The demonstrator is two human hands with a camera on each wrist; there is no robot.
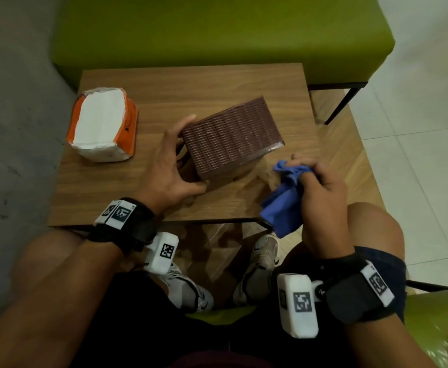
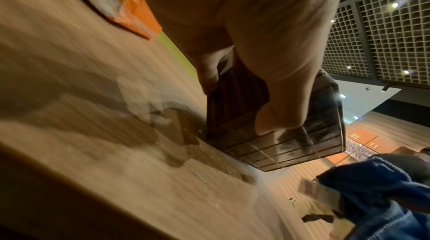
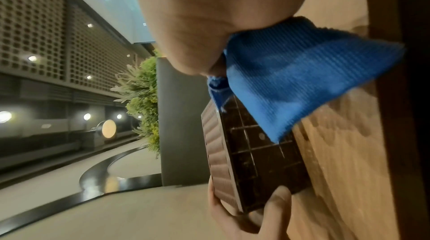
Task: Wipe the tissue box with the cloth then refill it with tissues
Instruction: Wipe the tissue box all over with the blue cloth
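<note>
A brown ribbed tissue box (image 1: 232,134) lies on its side on the wooden table (image 1: 164,83), with its dark gridded face (image 2: 291,144) turned toward me. My left hand (image 1: 172,166) grips the box's left end, fingers over the far edge and thumb at the near corner (image 2: 279,115). My right hand (image 1: 321,187) holds a bunched blue cloth (image 1: 284,200) just right of the box, close to it but apart from it in the head view. The cloth (image 3: 302,78) hangs in front of the box (image 3: 251,152) in the right wrist view. An opened orange pack of white tissues (image 1: 102,124) sits at the table's left.
A green upholstered bench (image 1: 217,30) stands behind the table, with a black metal leg (image 1: 342,104) at the right. My knees and shoes (image 1: 260,264) are under the table's near edge. Smears of dust or moisture mark the tabletop (image 2: 149,108) near the box.
</note>
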